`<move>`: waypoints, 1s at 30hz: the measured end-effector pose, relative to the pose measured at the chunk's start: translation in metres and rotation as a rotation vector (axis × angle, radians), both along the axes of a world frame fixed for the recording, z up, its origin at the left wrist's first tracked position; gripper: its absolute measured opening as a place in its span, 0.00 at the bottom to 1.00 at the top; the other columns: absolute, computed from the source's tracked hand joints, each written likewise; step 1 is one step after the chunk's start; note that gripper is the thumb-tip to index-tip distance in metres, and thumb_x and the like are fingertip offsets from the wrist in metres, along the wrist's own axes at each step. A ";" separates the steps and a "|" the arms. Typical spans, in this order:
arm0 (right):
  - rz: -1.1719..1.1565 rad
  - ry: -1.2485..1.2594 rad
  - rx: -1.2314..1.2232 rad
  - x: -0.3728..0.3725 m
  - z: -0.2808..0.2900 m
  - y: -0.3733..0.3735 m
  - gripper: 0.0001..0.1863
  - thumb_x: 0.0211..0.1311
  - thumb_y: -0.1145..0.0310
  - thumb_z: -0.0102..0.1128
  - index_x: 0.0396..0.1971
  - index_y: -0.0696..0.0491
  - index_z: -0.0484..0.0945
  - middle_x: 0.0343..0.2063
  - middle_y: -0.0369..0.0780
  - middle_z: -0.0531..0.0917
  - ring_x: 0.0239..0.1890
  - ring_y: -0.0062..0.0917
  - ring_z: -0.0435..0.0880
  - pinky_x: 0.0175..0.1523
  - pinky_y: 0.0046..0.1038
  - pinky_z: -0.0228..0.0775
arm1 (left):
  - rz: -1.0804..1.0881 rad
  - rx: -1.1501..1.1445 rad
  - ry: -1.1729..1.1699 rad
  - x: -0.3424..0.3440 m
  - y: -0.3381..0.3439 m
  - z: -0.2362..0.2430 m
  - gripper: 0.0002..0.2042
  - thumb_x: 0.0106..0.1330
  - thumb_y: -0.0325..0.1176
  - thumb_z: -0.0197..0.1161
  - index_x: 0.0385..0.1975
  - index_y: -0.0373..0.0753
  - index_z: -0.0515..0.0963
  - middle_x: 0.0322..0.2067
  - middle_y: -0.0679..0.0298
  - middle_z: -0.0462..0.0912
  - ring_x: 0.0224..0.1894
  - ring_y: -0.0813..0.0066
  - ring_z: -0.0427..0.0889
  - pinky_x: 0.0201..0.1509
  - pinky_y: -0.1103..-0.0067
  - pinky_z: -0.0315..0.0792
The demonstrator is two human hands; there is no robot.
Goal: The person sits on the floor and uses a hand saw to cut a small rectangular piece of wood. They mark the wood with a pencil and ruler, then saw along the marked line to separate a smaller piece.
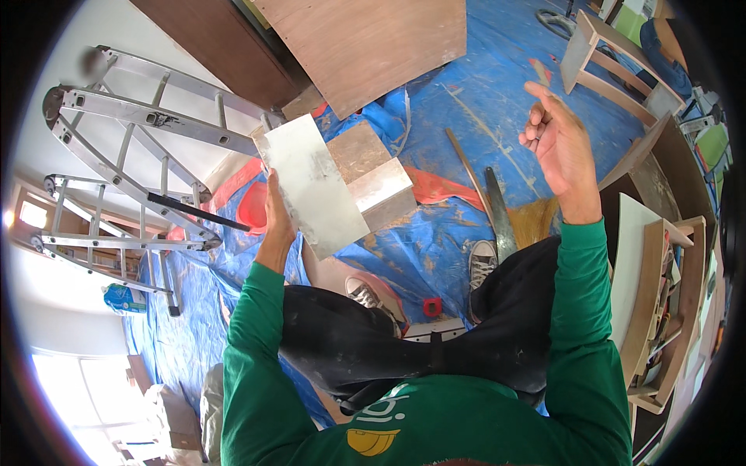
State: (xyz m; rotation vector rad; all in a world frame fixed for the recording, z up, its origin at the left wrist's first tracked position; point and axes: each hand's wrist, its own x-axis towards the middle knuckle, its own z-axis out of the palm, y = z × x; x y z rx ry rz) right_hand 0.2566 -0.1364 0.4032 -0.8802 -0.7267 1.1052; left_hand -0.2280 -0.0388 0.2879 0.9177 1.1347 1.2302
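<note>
My left hand (279, 221) grips the long side of a thin pale white board (311, 186), smudged with grey patches and held tilted in front of me. My right hand (561, 147) is raised to the right, palm showing, fingers partly bent and apart, holding nothing. Just beyond the board lie a plywood piece (353, 140) and a box-like block (381, 194) with a light top. A wooden strip (466, 167) and a long dark grey strip (501, 217) lie below and left of my right hand.
Aluminium folding ladders (132, 109) stand at left. A large plywood panel (373, 46) is at the top. Wooden frames (590, 70) and a crate of odds and ends (684, 311) are at right. A blue tarp (443, 93) covers the floor, with a red tape measure (432, 306) near my feet.
</note>
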 end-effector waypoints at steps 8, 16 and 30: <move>0.005 -0.013 0.015 -0.001 -0.002 0.000 0.21 0.82 0.59 0.59 0.61 0.59 0.80 0.30 0.32 0.80 0.30 0.19 0.80 0.40 0.30 0.77 | -0.002 0.001 -0.062 0.004 0.000 0.002 0.37 0.82 0.61 0.46 0.78 0.37 0.63 0.69 0.53 0.76 0.67 0.56 0.82 0.71 0.62 0.77; 0.013 -0.015 0.008 -0.006 0.000 0.000 0.21 0.81 0.58 0.60 0.62 0.59 0.80 0.30 0.32 0.80 0.30 0.19 0.80 0.40 0.29 0.77 | -0.001 0.014 -0.095 -0.013 0.009 -0.013 0.34 0.83 0.60 0.47 0.76 0.37 0.66 0.69 0.55 0.77 0.66 0.58 0.81 0.71 0.62 0.77; 0.033 -0.064 -0.020 -0.021 0.004 -0.004 0.26 0.80 0.57 0.63 0.65 0.62 0.76 0.28 0.33 0.79 0.29 0.21 0.80 0.39 0.29 0.76 | -0.042 -0.005 -0.099 0.001 0.001 0.000 0.34 0.84 0.59 0.46 0.76 0.36 0.66 0.68 0.54 0.78 0.66 0.58 0.81 0.72 0.62 0.76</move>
